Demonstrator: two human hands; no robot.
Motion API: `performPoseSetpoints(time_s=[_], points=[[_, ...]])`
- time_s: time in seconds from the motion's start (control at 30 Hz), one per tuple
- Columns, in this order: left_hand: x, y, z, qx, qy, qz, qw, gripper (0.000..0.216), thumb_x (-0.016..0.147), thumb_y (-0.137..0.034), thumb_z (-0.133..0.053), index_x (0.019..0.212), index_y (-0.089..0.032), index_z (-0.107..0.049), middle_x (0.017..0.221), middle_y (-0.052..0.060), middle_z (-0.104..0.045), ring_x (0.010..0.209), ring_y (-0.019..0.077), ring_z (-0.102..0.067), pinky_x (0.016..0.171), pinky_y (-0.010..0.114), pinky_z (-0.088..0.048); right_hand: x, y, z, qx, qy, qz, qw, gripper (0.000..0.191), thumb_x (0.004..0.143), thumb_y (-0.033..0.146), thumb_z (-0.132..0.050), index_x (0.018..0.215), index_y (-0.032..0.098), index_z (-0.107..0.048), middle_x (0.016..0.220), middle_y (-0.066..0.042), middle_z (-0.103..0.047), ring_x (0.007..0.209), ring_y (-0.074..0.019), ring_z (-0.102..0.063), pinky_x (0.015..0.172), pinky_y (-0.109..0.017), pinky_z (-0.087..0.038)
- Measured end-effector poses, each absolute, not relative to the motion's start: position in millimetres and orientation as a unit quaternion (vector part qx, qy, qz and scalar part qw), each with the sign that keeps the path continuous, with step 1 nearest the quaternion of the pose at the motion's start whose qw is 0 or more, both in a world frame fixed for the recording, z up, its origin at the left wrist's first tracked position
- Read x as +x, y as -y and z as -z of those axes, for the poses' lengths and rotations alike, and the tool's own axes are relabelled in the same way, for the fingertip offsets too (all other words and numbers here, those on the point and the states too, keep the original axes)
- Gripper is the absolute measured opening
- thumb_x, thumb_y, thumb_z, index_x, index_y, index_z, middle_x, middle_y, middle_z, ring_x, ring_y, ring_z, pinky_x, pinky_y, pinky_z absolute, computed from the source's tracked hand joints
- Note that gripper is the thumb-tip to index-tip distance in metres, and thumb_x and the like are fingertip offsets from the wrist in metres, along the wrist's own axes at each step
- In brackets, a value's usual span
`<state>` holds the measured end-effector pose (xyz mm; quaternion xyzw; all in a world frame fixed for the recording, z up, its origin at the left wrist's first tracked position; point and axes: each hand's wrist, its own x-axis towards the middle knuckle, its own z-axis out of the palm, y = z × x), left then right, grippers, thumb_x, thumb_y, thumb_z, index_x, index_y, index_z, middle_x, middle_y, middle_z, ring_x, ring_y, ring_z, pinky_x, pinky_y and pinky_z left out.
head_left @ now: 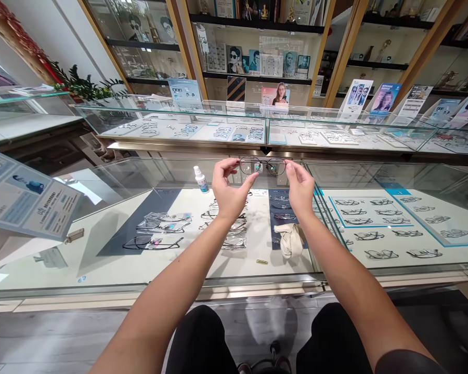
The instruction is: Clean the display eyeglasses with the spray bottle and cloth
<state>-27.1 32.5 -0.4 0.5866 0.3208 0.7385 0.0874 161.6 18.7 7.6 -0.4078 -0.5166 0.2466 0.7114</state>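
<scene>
A pair of thin, dark-rimmed eyeglasses (252, 173) is held up between my two hands, over the glass display counter. My left hand (231, 191) pinches its left side, thumb angled toward the lens. On the opposite side, my right hand (301, 188) grips the frame's other edge with closed fingers. Small stickers or reflections show on the lenses. Just left of my left hand stands a white spray bottle (201, 180) with a blue label. Below my right hand lies a crumpled beige cloth (290, 240).
Several eyeglasses (154, 242) lie in rows in the counter, with more on a blue-edged tray (368, 223) at right. A leaning blue leaflet (31, 200) stands at left. Behind is a second glass showcase (203, 111). A small gold-coloured piece (262, 262) lies near the front edge.
</scene>
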Motion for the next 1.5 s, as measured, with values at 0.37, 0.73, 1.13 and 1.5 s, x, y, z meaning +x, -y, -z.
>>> performPoseSetpoints(time_s=[0.37,0.73,1.13,1.5], points=[[-24.3,-33.6,1.8,0.561,-0.298,-0.753,0.173,0.068,0.075,-0.052,-0.101,0.122,-0.023,-0.062,0.126,0.011,-0.075,0.11,0.0268,-0.082,0.091,0.039,-0.06,160.4,-21.9,-6.8,-0.404,0.502,-0.292,0.707,0.05,0.092,0.068,-0.075,0.112,0.023,-0.084,0.126,-0.011,-0.085,0.122,-0.03,-0.078,0.109,-0.047,-0.062],[-27.1,-30.1,2.1,0.58,-0.358,-0.723,0.113,0.06,0.082,-0.05,-0.096,0.127,-0.023,-0.068,0.127,0.012,-0.078,0.118,0.028,-0.077,0.098,0.043,-0.058,159.8,-21.8,-8.0,-0.387,0.489,-0.357,0.696,0.05,0.091,0.068,-0.076,0.111,0.023,-0.085,0.126,-0.01,-0.085,0.121,-0.0294,-0.079,0.107,-0.044,-0.062],[-30.7,-37.6,10.9,0.587,-0.39,-0.699,0.122,0.059,0.082,-0.052,-0.096,0.127,-0.023,-0.071,0.129,0.013,-0.079,0.12,0.0293,-0.075,0.1,0.045,-0.057,159.4,-26.8,-6.3,-0.368,0.475,-0.447,0.662,0.056,0.087,0.073,-0.077,0.11,0.023,-0.081,0.126,-0.011,-0.085,0.118,-0.0295,-0.081,0.103,-0.045,-0.066],[-32.9,-43.7,7.5,0.628,-0.321,-0.647,0.29,0.07,0.072,-0.055,-0.101,0.127,-0.021,-0.074,0.128,0.017,-0.081,0.121,0.0305,-0.078,0.101,0.044,-0.06,186.3,-28.1,-22.3,-0.344,0.454,-0.608,0.554,0.057,0.083,0.078,-0.073,0.094,0.022,-0.08,0.106,-0.014,-0.085,0.089,-0.0294,-0.08,0.084,-0.047,-0.068]])
